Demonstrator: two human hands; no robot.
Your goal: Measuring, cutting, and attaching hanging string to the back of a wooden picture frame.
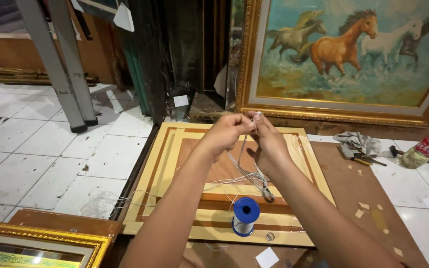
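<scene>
I pinch the white cord (244,159) between both hands — my left hand (224,134) and right hand (269,144) are closed on it, fingertips meeting. It loops down below my hands to one blue spool (246,216) standing on the back of one wooden frame (175,164). I seem to be tying a knot; next calls for a steady pull. One horse painting (343,54) stands beyond.

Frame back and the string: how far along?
Done: the wooden frame lies on the floor, and white string is pulled off the blue spool. In hand: the left hand and right hand pinch the string together above it. Left: no string looks fixed across the frame yet.
</scene>
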